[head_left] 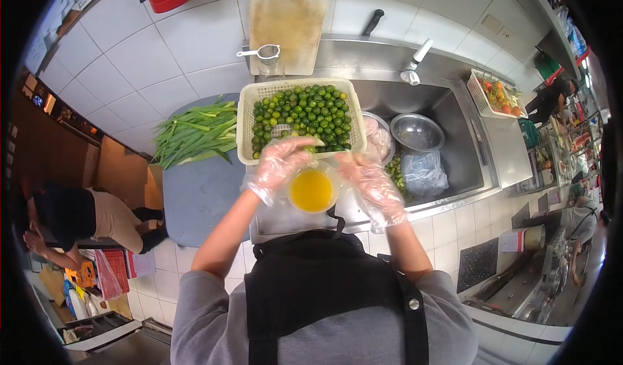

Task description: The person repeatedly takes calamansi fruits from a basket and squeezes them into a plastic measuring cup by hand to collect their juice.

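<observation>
Juicing step apparently in hand: lime [310,149] seemingly pinched by left hand [283,162], between basket [245,126] and juice [311,192]. Right hand [363,175] blurred beside bowl [337,184]; grip cannot be told. Lime's placement over bowl seems called for.

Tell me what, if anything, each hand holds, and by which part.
The left hand seems to hold a green lime in its fingers, though which part they grip is unclear. Whether the right hand holds anything cannot be told.

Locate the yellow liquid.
At the head view's centre, the yellow liquid sits between the left hand and right hand, on the near side of the cream basket.
</observation>
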Demonstrator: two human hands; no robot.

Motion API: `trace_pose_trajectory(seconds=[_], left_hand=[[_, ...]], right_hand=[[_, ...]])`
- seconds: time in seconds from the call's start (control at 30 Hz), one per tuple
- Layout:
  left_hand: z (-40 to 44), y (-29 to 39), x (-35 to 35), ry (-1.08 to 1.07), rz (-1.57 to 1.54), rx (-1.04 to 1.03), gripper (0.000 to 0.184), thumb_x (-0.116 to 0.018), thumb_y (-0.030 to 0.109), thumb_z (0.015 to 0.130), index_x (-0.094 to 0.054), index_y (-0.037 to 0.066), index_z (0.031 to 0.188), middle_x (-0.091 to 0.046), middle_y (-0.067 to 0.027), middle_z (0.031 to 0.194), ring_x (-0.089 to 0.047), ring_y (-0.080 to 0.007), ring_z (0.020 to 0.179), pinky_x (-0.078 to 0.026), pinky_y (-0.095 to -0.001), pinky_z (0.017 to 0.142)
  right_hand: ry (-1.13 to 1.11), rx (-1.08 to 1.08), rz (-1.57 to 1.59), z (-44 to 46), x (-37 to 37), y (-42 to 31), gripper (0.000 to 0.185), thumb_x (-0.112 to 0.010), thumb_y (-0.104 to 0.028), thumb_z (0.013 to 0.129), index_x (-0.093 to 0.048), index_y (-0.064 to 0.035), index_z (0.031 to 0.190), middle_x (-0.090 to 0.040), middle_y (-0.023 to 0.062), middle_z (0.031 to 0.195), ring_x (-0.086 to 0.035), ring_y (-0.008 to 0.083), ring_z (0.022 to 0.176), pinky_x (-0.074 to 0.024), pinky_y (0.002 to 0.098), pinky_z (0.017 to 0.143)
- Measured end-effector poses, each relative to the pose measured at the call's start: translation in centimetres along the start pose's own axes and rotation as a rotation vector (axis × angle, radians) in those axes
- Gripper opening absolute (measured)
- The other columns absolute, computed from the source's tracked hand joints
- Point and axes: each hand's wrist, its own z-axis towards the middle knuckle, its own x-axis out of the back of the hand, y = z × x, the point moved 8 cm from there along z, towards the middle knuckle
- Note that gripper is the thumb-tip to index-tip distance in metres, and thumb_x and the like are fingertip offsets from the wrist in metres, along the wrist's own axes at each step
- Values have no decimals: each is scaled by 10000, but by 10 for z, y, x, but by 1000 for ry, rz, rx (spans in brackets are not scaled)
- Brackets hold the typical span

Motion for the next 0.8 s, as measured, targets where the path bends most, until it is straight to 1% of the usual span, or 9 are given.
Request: trace_pose_trajectory(seconds=[0.03, 0.13, 0.17, 0.2, 0.27, 0.43, 0.5, 0.6, 0.8], left_hand=[[-4, 0, -6, -3, 4, -1, 285, -650, 21, 892, -658, 44, 1176, -652, -73, 1214, -633, -163, 1051, -525, -314, 922], [-20, 33, -23, 84, 689, -270, 262, -682, 55, 838, -699, 73, 1099, -690, -97, 1109, -625, -246, 1073, -494, -369, 929], [-29, 51, -26, 123, 796, -350, 272, -703, 54, 803, -705, 62, 1074, -698, -106, 1068, -627, -285, 1040, -489, -387, 917], [-33, 47, -26, 129, 801, -353, 272, -703, 54, 803, -705, 62, 1074, -698, -106, 1068, -627, -285, 1040, -489, -387, 917], [-35, 21, -19, 131, 525, -254, 267, -711, 59, 806, -706, 63, 1073, -696, -107, 1073, -629, -268, 1021, -493, -371, 911], [-43, -6, -9, 179, 331, -226, 228, -713, 15, 811, -710, 40, 1037, -695, -94, 1039, -636, -214, 981, -499, -335, 887], [-41, -32, -4, 196, 158, 40, 216, -708, -11, 821, -700, 18, 1035, -691, -86, 1014, -634, -169, 956, -508, -315, 863], [-43, -31, -9, 191, 97, 199, 203, -707, -13, 830, -686, 5, 1031, -681, -87, 1023, -628, -141, 945, -513, -295, 843], [-47, -29, -10, 181, 164, 168, 237, -710, 6, 826, -664, 27, 1058, -670, -86, 1083, -639, -165, 961, -519, -317, 856]], right_hand=[[-103, -77, 296, -1, -23, 2, 372, -530, -337, 1000, -652, -25, 1161, -707, 100, 1008, -658, 221, 903, -507, 358, 848], [-104, -264, 557, 4, -55, 16, 407, -548, -371, 995, -668, 0, 1113, -704, 89, 936, -638, 155, 871, -504, 314, 829], [-99, -296, 614, 5, -60, 18, 384, -595, -340, 978, -662, 20, 1093, -690, 85, 962, -628, 124, 869, -495, 262, 801], [-103, -289, 614, 6, -63, 20, 384, -595, -340, 978, -662, 20, 1093, -690, 85, 962, -628, 124, 869, -495, 262, 801], [-125, -320, 849, 6, -72, 25, 321, -641, -272, 957, -654, 14, 1101, -673, 58, 982, -621, 113, 872, -490, 239, 784], [-199, -293, 905, 3, -69, 14, 279, -681, -196, 928, -606, 2, 1109, -638, 22, 988, -597, 91, 872, -479, 221, 780], [-242, -279, 900, 4, -73, 16, 269, -690, -185, 920, -594, -15, 1105, -628, 15, 981, -588, 84, 870, -476, 221, 783], [-219, -186, 693, 8, -70, 11, 257, -708, -169, 898, -578, -51, 1085, -618, 4, 950, -574, 74, 854, -469, 222, 782], [-257, -176, 711, 13, -71, 22, 275, -752, -137, 847, -593, -60, 1057, -626, -6, 902, -580, 81, 827, -475, 236, 787]])
